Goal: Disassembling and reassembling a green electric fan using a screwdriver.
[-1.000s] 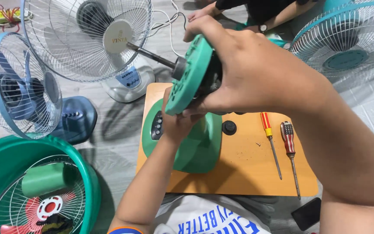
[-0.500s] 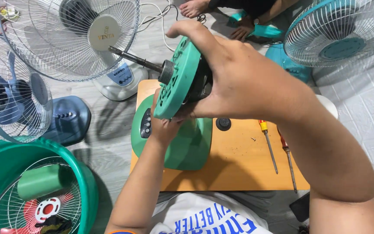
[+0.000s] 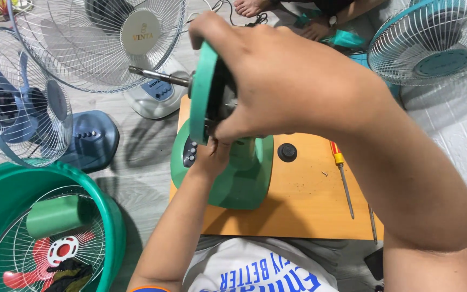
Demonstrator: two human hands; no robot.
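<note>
My right hand grips the green motor head of a stripped table fan from above; its bare steel shaft sticks out to the left. My left hand reaches up from below and holds the underside of that motor head, just above the green fan base with its row of buttons. The base stands on an orange board. A black round knob lies on the board to the right of the base.
A red-handled screwdriver lies on the board's right side. A white fan and a blue fan stand at the left, a teal fan at the right. A green basin holds a grille and parts. Another person's hands are beyond.
The motor head has been turned more edge-on to me, with its shaft now pointing left. Both hands stayed on it while the view shifted.
</note>
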